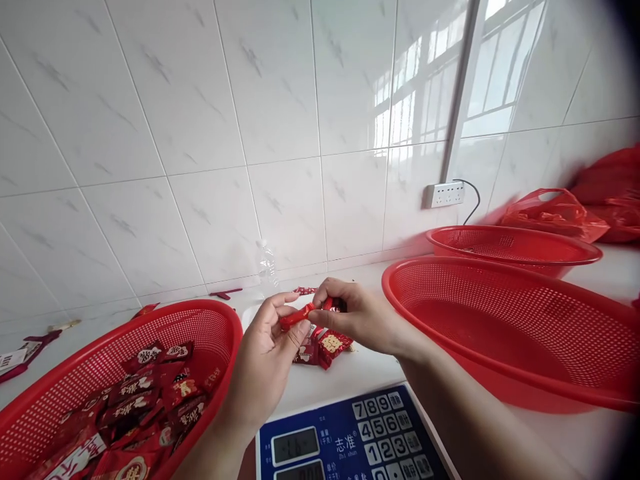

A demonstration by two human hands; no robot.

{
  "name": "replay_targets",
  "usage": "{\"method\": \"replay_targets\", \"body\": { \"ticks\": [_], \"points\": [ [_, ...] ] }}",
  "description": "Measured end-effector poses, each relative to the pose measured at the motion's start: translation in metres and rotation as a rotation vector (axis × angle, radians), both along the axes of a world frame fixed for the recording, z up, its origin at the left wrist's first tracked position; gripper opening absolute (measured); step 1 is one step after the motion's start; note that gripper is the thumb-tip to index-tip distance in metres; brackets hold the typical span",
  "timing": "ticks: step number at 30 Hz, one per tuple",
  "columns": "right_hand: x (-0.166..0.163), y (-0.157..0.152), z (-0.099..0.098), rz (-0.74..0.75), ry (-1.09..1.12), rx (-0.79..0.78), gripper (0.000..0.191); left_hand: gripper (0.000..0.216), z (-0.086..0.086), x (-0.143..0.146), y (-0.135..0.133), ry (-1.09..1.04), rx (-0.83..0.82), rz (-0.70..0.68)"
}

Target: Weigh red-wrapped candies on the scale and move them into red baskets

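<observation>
Both of my hands meet over the weighing pan of a digital scale [340, 433]. My left hand [273, 340] pinches a small, shiny red packet [297, 316] between thumb and fingers. At its right end, the thumb and forefinger of my right hand [357, 317] grip the same packet. What lies inside the wrapper cannot be seen. Below and behind the hands, several red snack packets [334, 343] with gold and white print rest on the white pan [287, 390]; my fingers partly cover them. The scale's blue panel with its number keys faces me.
A red mesh basket [220, 327] at left holds many wrapped snacks [133, 400]. Two more red baskets [465, 313] [515, 243] stand at right, with red plastic bags [555, 210] behind. A clear bottle [267, 267] and a power strip [447, 195] are near the tiled wall.
</observation>
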State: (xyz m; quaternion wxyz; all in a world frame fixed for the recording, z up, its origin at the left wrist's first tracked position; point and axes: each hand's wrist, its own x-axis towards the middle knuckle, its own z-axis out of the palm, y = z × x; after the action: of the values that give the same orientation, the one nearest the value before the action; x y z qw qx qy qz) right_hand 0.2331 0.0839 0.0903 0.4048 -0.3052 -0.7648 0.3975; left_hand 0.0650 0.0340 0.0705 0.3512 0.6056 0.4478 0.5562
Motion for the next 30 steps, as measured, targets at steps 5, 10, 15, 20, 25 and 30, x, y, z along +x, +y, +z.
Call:
{"method": "replay_targets", "body": {
  "ticks": [5, 10, 15, 20, 25, 30],
  "points": [
    [0.003, 0.015, -0.005, -0.319, -0.343, 0.202, 0.014, 0.035, -0.005, -0.004, 0.007, 0.061, 0.148, 0.171],
    [0.007, 0.025, -0.016, -0.343, -0.526, 0.231, 0.008, 0.036, -0.007, -0.003, 0.007, 0.073, 0.121, 0.155],
    [0.012, 0.019, -0.012, -0.352, -0.511, 0.259, 0.035, 0.037, -0.010, 0.000, 0.007, 0.049, 0.045, 0.105],
    [0.009, -0.002, 0.000, -0.102, -0.283, 0.290, 0.056, 0.035, -0.007, 0.002, 0.003, 0.105, -0.003, -0.008],
    [0.002, -0.016, 0.000, 0.077, -0.224, 0.219, 0.073, 0.031, -0.002, 0.005, -0.002, 0.171, 0.004, -0.061],
    [0.000, -0.017, -0.001, 0.117, -0.213, 0.195, 0.078, 0.025, -0.002, 0.006, 0.000, 0.131, 0.012, -0.014]
  ]
}}
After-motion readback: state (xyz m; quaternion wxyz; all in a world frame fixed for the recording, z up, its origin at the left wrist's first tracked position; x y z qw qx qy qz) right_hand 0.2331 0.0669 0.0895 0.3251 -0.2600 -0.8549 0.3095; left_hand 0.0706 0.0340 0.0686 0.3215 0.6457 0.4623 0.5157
